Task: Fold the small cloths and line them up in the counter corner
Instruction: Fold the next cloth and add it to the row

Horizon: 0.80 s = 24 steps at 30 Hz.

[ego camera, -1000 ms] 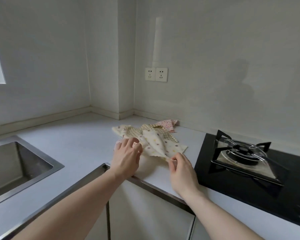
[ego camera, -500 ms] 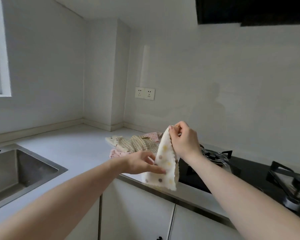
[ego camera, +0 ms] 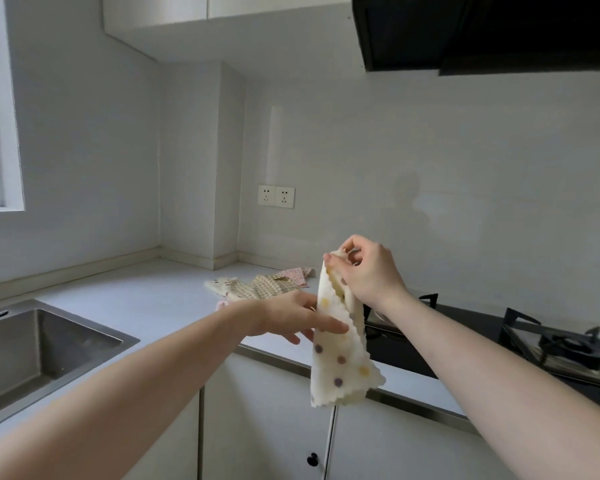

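A cream cloth with coloured dots [ego camera: 340, 362] hangs in the air above the counter's front edge. My right hand [ego camera: 368, 271] pinches its top corner. My left hand [ego camera: 291, 317] reaches across with straight fingers that touch the hanging cloth near its middle. Behind them on the white counter [ego camera: 146, 299] lies a small heap: a checked cloth [ego camera: 264, 289], a cream patterned cloth [ego camera: 222, 285] and a pink cloth [ego camera: 297, 273]. Part of the heap is hidden by my left hand.
A steel sink [ego camera: 32, 355] is set into the counter at the left. A black gas hob [ego camera: 534, 341] with pan supports lies at the right. The counter corner [ego camera: 201, 261] meets a wall pillar, with sockets [ego camera: 276, 196] on the wall. A black hood [ego camera: 482, 29] hangs above.
My right hand has lifted the dotted cloth off the heap and holds it higher now. My left hand left the heap and touches the hanging cloth. The view has tilted upward.
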Available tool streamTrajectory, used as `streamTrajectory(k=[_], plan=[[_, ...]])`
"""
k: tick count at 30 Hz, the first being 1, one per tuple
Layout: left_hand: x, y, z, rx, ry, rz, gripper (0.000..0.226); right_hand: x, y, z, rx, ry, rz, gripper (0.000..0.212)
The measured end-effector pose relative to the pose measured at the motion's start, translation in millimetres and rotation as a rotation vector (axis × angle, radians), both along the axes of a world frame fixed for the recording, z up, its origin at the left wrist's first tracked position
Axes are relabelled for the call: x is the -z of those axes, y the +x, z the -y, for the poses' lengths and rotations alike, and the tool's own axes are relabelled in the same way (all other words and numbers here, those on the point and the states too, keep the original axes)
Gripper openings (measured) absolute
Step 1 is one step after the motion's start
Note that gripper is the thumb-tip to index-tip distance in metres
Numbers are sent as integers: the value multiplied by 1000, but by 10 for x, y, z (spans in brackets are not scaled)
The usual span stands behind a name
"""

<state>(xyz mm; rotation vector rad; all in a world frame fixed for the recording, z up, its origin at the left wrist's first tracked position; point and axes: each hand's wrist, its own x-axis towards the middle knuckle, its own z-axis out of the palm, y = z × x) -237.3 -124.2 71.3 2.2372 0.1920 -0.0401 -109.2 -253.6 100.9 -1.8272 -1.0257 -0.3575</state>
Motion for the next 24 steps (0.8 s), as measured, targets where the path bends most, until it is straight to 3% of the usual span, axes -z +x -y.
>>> streamTrajectory(k=[6, 10, 15, 18, 22, 24], plan=[[-70, -39, -59, -110, 23, 121, 33, -223, -33, 108, 43, 94, -62, 31], [-178, -119, 41, -86, -92, 122, 58, -254, -67, 98, 54, 107, -73, 30], [-108, 6, 142, -44, 144, 25, 67, -223, -56, -4, 58, 35, -65, 27], [-2, 111, 40, -157, 326, 36, 52, -196, 15, -13, 90, 18, -102, 26], [94, 164, -165, -255, 452, 122, 10, -129, 119, 15, 112, -2, -165, 27], [172, 190, -333, -305, 504, 110, 24, -57, 203, 27, 118, -12, -189, 28]])
